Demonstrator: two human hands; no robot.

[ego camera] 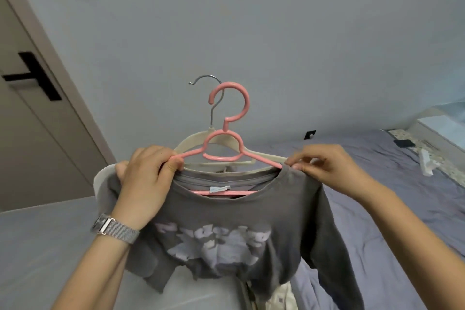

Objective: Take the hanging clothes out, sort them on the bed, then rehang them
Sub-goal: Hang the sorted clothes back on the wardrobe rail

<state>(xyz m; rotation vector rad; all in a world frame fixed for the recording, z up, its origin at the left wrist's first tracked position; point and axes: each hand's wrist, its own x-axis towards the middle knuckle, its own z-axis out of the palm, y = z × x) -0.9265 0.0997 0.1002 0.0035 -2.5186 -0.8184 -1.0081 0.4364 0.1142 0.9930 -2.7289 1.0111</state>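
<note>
A dark grey T-shirt (226, 234) with a pale print hangs on a pink hanger (227, 118) held up in front of me. Behind it is a cream hanger (261, 157) with a metal hook, carrying a light garment (100, 184) that shows at the left. My left hand (146, 178) grips the pink hanger's left arm together with the shirt's shoulder. My right hand (324, 166) pinches the shirt's collar at the right end of the hanger.
The bed (390, 196) with a purple-grey sheet spreads at the right, with a dark phone (403, 143) and small items near its far edge. A brown door (32, 108) with a black handle stands at the left. Pale clothing (279, 297) lies low in front.
</note>
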